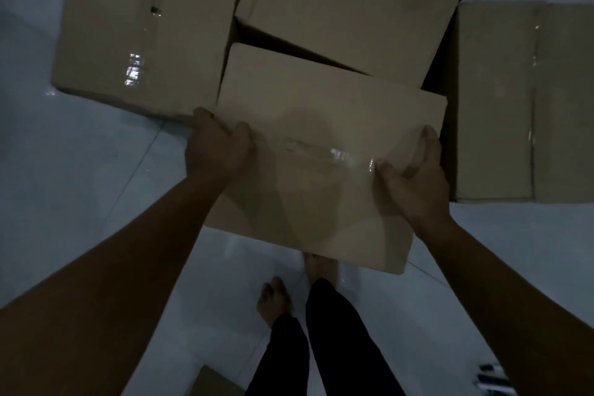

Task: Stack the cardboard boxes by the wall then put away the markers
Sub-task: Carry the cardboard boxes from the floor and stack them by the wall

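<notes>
Two hands, left hand (218, 145) and right hand (414, 177), fingers clamped on opposite sides of a flat brown taped cardboard box (321, 125), held above the pale tiled floor (80, 170). Stacking step underway. Next likely: set it onto the tilted brown cardboard box (337, 19) just beyond the fingertips, edges squared.

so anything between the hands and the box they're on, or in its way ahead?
Nothing between: left hand and right hand already grip the box at its sides. Ahead, another box sits right behind it, with boxes on both flanks. The wall isn't in view.
</notes>
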